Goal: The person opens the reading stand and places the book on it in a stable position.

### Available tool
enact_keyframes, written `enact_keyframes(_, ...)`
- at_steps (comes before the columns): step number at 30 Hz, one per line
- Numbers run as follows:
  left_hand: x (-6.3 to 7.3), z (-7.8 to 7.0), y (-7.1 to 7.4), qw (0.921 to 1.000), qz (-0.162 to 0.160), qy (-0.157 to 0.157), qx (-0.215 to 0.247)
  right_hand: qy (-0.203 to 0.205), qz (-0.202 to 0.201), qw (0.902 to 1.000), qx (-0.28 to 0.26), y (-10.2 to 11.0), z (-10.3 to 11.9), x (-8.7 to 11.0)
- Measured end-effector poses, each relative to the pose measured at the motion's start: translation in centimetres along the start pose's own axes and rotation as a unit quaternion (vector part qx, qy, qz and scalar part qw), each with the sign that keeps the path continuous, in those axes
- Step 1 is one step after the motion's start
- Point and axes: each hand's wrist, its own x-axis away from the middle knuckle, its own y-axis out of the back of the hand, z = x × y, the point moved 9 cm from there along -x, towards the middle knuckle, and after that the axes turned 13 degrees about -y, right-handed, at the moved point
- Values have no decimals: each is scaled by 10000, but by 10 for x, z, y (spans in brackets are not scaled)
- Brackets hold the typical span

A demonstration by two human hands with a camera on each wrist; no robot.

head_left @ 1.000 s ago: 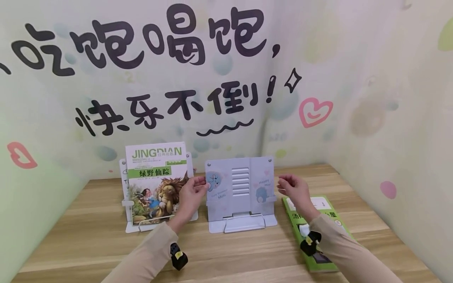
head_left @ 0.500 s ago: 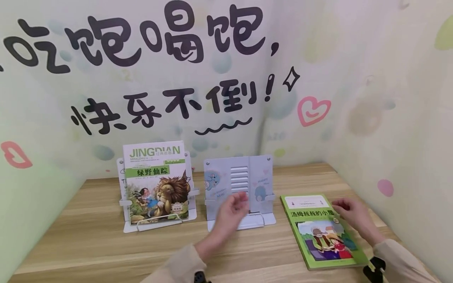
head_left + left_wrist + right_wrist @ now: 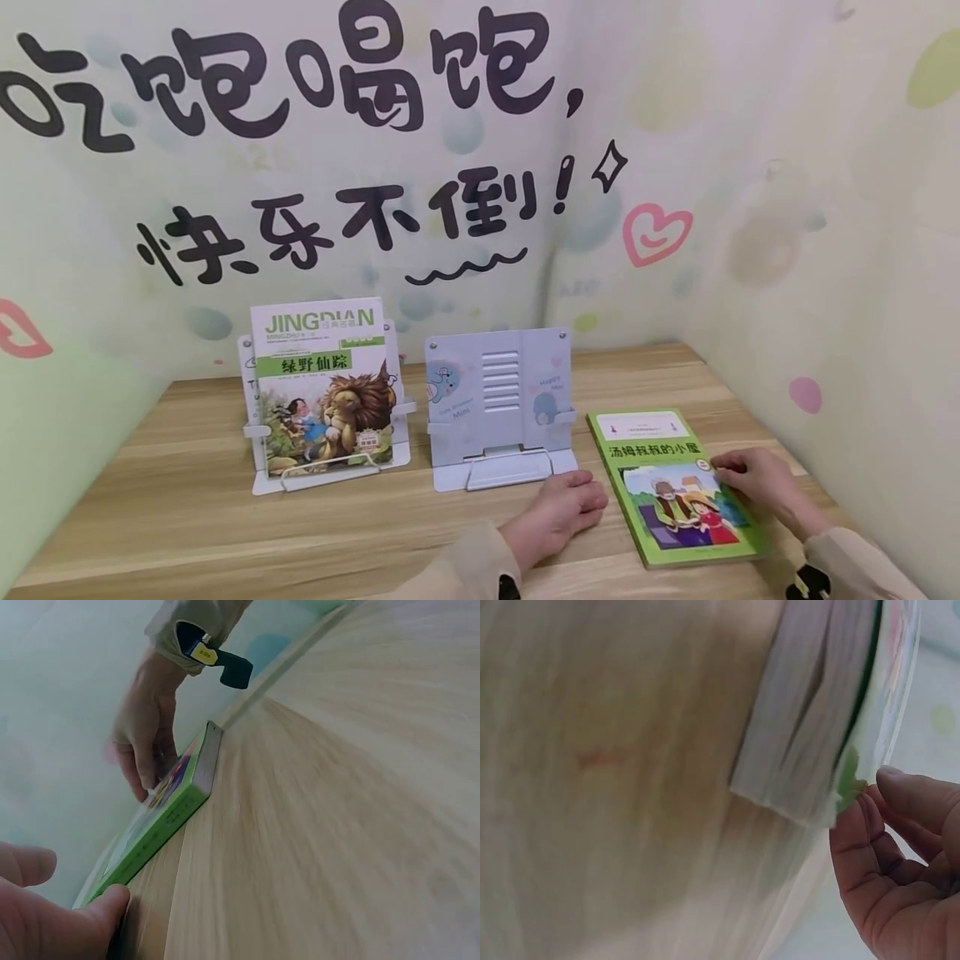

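Observation:
A green-edged paperback book (image 3: 682,500) lies face up at the right of the table, its cover showing two cartoon figures. My right hand (image 3: 761,487) is at its right edge; in the right wrist view, thumb and fingers (image 3: 859,847) pinch the cover's edge beside the white pages (image 3: 795,727). My left hand (image 3: 558,512) lies low near the spine side, fingers loosely extended and holding nothing. In the left wrist view its thumb (image 3: 109,904) is at the green spine (image 3: 161,832); whether they touch I cannot tell.
A pale blue metal book stand (image 3: 498,408) stands upright at the middle with no book on it. To its left, another stand (image 3: 258,483) bears a book with a lion cover (image 3: 322,392). A printed curtain (image 3: 592,292) hangs behind the wooden table (image 3: 165,508).
Both hands have left the sides of the middle stand. The right hand has gone to the green book's right edge; the left has come down and right toward its spine.

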Motion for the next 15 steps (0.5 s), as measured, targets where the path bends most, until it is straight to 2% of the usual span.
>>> enact_keyframes(5, -5, 3, -12, 9995, -219, 145, -200, 73, 31, 9998, -190, -3, 0, 1)
enact_keyframes(10, -9, 1, -16, 9982, -384, 167, -440, 72, -36, 9995, -307, 0, -3, 3)
enact_keyframes(15, -11, 0, -18, 9970, -368, -66, -675, -235, 505, 9952, -803, -9, -5, 4)
